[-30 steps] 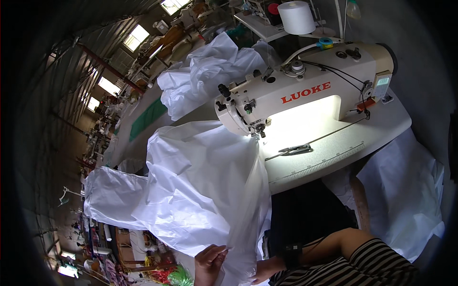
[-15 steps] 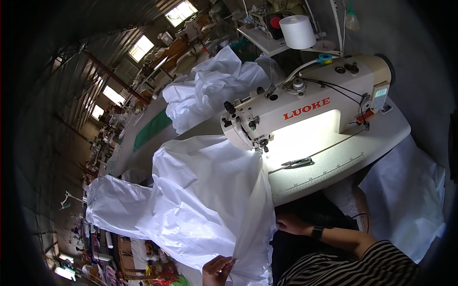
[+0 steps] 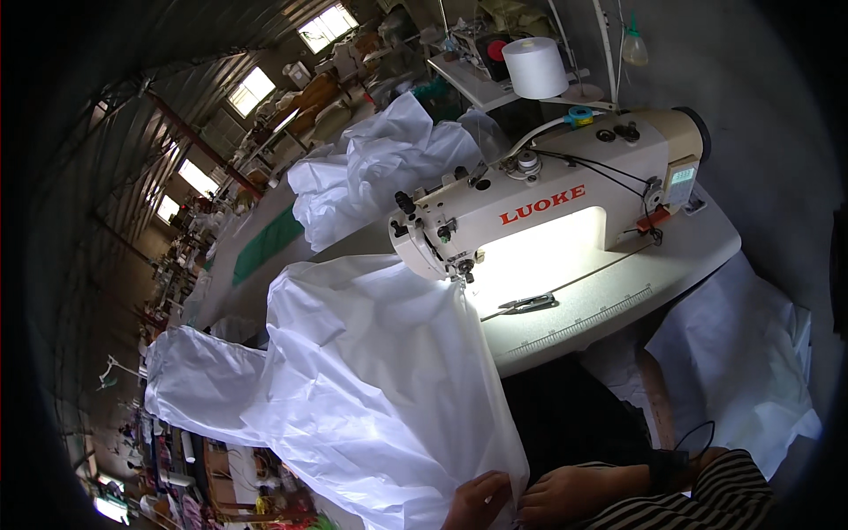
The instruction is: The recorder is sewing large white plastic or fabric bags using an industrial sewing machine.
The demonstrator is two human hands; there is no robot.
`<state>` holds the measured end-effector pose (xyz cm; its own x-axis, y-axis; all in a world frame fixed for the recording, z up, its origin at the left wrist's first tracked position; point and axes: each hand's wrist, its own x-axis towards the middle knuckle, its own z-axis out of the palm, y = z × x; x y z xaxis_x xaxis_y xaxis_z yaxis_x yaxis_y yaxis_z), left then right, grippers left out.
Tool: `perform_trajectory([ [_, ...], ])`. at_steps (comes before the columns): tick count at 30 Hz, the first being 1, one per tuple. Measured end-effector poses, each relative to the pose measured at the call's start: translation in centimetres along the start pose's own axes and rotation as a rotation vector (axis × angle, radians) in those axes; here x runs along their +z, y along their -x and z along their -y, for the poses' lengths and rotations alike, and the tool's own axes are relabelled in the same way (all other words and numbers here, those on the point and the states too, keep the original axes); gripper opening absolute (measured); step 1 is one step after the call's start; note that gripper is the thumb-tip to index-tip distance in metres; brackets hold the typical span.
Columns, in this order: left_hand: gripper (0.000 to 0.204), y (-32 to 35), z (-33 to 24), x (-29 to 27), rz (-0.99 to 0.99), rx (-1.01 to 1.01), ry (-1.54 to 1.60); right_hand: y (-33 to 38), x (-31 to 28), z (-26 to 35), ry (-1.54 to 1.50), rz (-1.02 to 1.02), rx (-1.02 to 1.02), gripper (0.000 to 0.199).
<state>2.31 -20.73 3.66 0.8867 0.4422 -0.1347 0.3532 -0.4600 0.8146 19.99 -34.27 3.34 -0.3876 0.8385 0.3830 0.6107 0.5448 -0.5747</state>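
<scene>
Snips (image 3: 533, 303) on mach. bed (image 3: 609, 278), cloth (image 3: 380, 371) to L; thread cone (image 3: 535, 69) behind

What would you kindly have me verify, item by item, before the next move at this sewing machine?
1. Left hand and right hand at the white fabric's near end: ok.
2. Both hands clear of the sewing head: ok.
3. Fabric gripped firmly: cannot tell; the grip is partly hidden.
4. Fabric clamped beneath the head: cannot tell; too small to see.
5. Snips off the fabric, lying on the machine bed: ok.
6. Bed lit: ok.
</scene>
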Motion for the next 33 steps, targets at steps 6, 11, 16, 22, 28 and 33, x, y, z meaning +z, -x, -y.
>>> perform_trajectory([
  [6,0.011,0.7,3.3,1.9,-0.118,-0.106,0.35,1.2,3.3,-3.5,0.117,-0.158,-0.17,0.021],
  [11,0.018,-0.3,1.8,1.0,-0.057,0.167,-0.157,-2.2,8.4,-7.8,-0.522,-0.73,0.349,0.023],
  [16,0.014,-1.6,2.3,0.6,0.123,0.281,-0.424,-3.3,4.8,-13.9,-0.863,-0.584,0.913,0.047],
  [22,0.016,-3.1,2.8,0.7,0.187,0.36,-0.378,-7.2,1.1,-13.5,0.276,-0.212,0.893,0.057],
  [28,0.017,-6.0,1.7,-2.4,0.137,0.241,-0.332,-9.4,2.8,-14.6,0.442,-0.05,1.018,0.058],
  [33,0.011,-11.7,3.2,-2.7,0.102,0.227,-0.481,-8.7,2.8,-17.0,0.58,-0.184,0.921,0.052],
])
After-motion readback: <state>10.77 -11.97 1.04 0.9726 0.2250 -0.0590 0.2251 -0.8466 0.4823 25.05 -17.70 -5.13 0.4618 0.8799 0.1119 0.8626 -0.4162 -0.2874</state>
